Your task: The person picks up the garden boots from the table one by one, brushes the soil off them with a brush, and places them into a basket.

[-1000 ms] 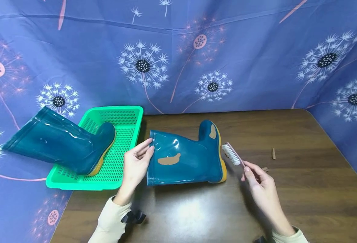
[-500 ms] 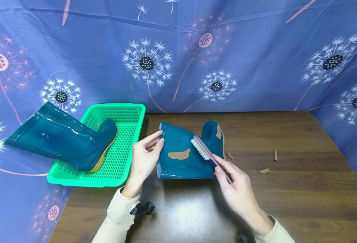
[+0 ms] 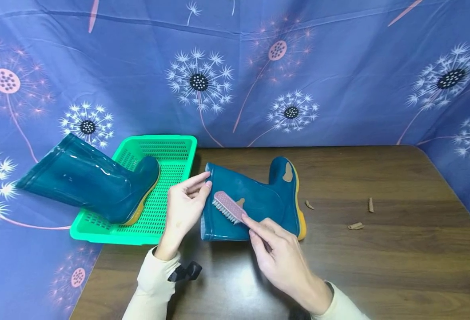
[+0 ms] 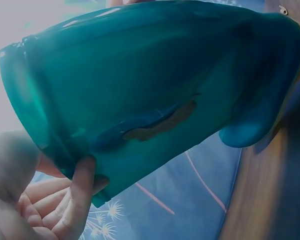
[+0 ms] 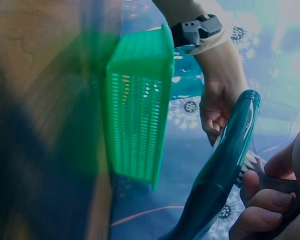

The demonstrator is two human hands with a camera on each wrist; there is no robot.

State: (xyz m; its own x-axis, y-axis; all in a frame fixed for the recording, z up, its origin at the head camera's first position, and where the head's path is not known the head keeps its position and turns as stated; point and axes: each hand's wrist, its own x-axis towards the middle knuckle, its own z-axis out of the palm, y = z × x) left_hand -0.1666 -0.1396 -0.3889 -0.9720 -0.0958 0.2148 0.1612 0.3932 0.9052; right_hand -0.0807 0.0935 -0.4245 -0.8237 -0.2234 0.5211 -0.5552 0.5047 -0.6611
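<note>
A teal rubber boot [image 3: 259,195] with a yellow sole lies on its side on the table. One brown patch [image 3: 288,172] shows near its toe. Another, on the shaft, is partly covered by a pink-backed scrub brush [image 3: 228,205]. My left hand [image 3: 181,218] pinches the boot's top rim between thumb and fingers, also visible in the left wrist view with the boot shaft [image 4: 140,70]. My right hand [image 3: 284,258] grips the brush handle, its white bristles [image 5: 248,164] facing the shaft in the right wrist view and seemingly touching it.
On the left, a green plastic basket [image 3: 115,238] holds a second teal boot [image 3: 91,180], its shaft leaning out over the side. Small brown scraps [image 3: 356,226] lie on the wooden table [image 3: 411,262] to the right. A blue dandelion-print cloth [image 3: 339,80] hangs behind.
My right hand has carried the brush leftward from beside the sole onto the boot's shaft. The left hand has stayed at the rim, while the boot's tilt has shifted slightly.
</note>
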